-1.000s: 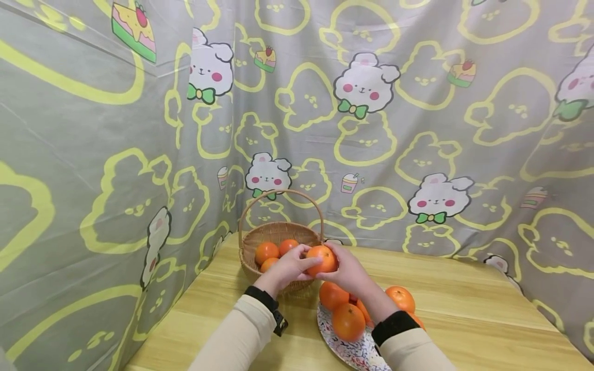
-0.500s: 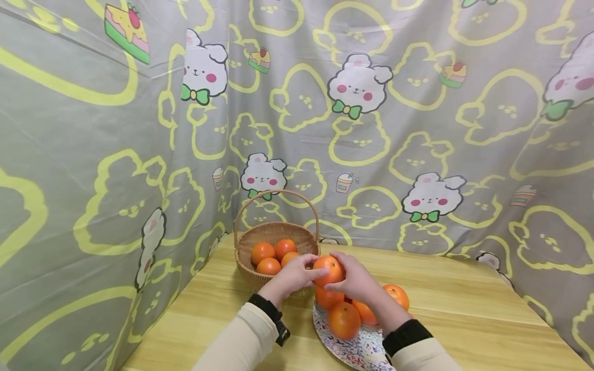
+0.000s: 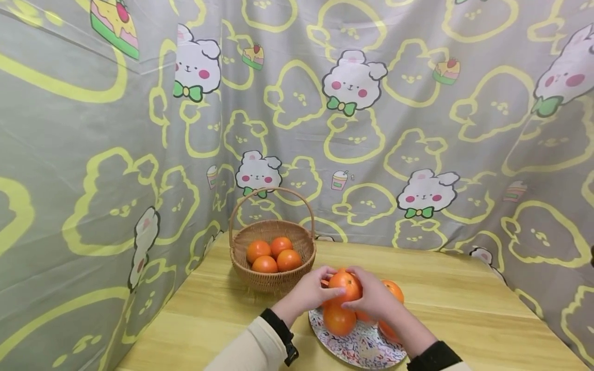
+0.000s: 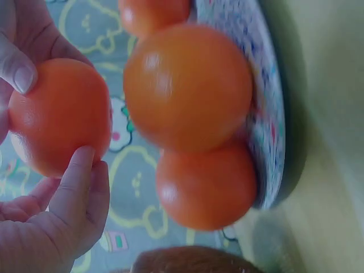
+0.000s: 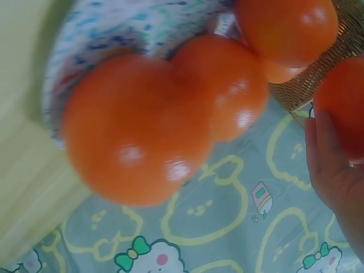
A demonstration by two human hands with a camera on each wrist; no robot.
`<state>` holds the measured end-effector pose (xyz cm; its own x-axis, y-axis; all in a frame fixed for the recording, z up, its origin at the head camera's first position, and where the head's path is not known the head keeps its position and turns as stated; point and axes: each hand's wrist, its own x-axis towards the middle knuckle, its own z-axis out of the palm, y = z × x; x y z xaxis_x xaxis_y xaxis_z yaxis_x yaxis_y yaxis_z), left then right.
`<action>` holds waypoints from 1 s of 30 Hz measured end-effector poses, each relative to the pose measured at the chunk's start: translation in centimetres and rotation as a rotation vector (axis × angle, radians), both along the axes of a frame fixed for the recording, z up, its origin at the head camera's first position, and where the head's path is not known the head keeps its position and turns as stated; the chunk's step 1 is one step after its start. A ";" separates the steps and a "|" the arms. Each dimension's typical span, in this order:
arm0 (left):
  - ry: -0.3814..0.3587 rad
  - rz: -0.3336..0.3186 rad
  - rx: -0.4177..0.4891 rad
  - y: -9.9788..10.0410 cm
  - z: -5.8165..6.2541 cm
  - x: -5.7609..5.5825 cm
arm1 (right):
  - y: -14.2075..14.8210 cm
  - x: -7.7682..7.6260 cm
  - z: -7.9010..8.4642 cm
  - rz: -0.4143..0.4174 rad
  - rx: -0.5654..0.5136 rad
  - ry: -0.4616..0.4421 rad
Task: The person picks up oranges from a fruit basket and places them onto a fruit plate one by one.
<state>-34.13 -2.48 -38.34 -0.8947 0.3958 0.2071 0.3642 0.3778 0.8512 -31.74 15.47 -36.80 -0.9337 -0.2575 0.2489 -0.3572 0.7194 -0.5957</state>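
Observation:
Both hands hold one orange [image 3: 345, 286] between them, close over the patterned plate [image 3: 366, 353]. My left hand [image 3: 312, 291] grips its left side, with the thumb across the front. On the right side, my right hand [image 3: 378, 299] curls its fingers and thumb round it. In the left wrist view, fingers of both hands press on the held orange [image 4: 62, 116]. Several more oranges lie on the plate, among them a front orange [image 3: 340, 319] just below the held one and a back orange [image 3: 393, 291] partly hidden by my right hand.
A wicker basket [image 3: 274, 281] with a tall handle stands to the left of the plate and holds several oranges [image 3: 265, 264]. Behind the wooden table [image 3: 455, 304] hangs a grey curtain [image 3: 297, 139] with cartoon prints.
Both hands have carried the orange from the basket's right edge rightward and nearer to me, over the plate. The oranges in the basket now show unobstructed. The head view has shifted slightly.

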 end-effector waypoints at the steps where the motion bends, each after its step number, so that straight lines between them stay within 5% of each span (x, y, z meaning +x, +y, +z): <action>1: 0.018 -0.002 -0.016 0.3 -0.2 0.2 | 0.3 0.2 -0.1 0.002 -0.003 -0.006; 6: 0.124 -0.032 -0.083 1.7 -0.9 0.9 | 1.9 1.3 -0.9 0.031 -0.021 -0.012; 16: 0.209 -0.013 -0.287 3.3 -1.6 2.5 | 3.6 2.9 -2.2 0.053 0.012 0.005; 23: 0.344 -0.045 -0.338 3.7 -2.6 3.3 | 3.8 3.4 -3.6 0.045 0.068 0.078; 30: 0.394 -0.072 -0.465 4.0 -3.4 3.8 | 3.8 3.5 -5.2 0.104 0.085 0.017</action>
<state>-30.31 1.48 -41.77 -0.7532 0.5810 0.3084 0.6569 0.6397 0.3991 -28.27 19.28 -42.05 -0.8967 -0.3732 0.2379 -0.4419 0.7256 -0.5275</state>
